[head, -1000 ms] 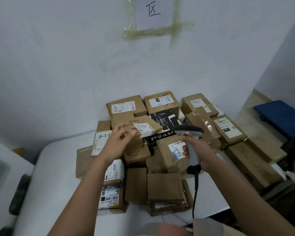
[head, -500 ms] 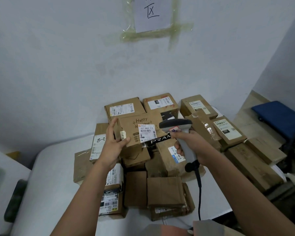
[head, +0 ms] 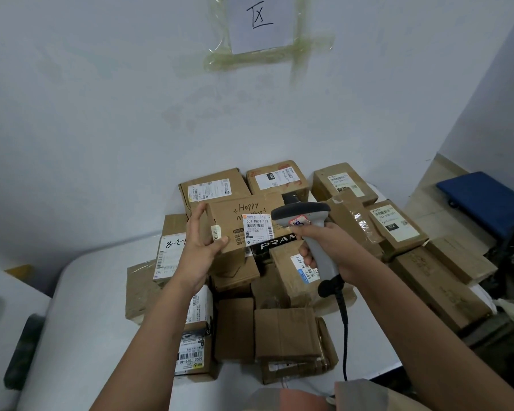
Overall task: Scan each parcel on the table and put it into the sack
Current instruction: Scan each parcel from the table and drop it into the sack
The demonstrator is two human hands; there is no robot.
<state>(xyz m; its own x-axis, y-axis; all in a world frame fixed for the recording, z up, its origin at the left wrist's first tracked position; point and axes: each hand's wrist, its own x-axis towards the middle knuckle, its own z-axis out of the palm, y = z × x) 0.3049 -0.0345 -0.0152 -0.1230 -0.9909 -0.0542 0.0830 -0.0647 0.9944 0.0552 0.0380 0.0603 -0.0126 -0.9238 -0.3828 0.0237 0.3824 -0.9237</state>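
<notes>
My left hand (head: 201, 247) grips a small cardboard parcel (head: 238, 216) marked "Happy New Year", lifted above the pile with its white barcode label (head: 257, 229) facing me. My right hand (head: 324, 250) holds a grey handheld scanner (head: 304, 216) by its handle, its head right beside the label, its black cable (head: 343, 327) hanging down. Several more brown parcels (head: 282, 333) lie heaped on the white table (head: 101, 292). No sack is clearly in view.
Long cardboard boxes (head: 439, 289) lie at the table's right edge. A blue flat object (head: 487, 200) sits on the floor at right. A paper sign (head: 261, 22) is taped to the wall. A dark object (head: 24, 354) lies left of the table.
My left hand lifted the "Happy New Year" parcel off the pile and turned its label toward me. My right hand raised the scanner up beside the label.
</notes>
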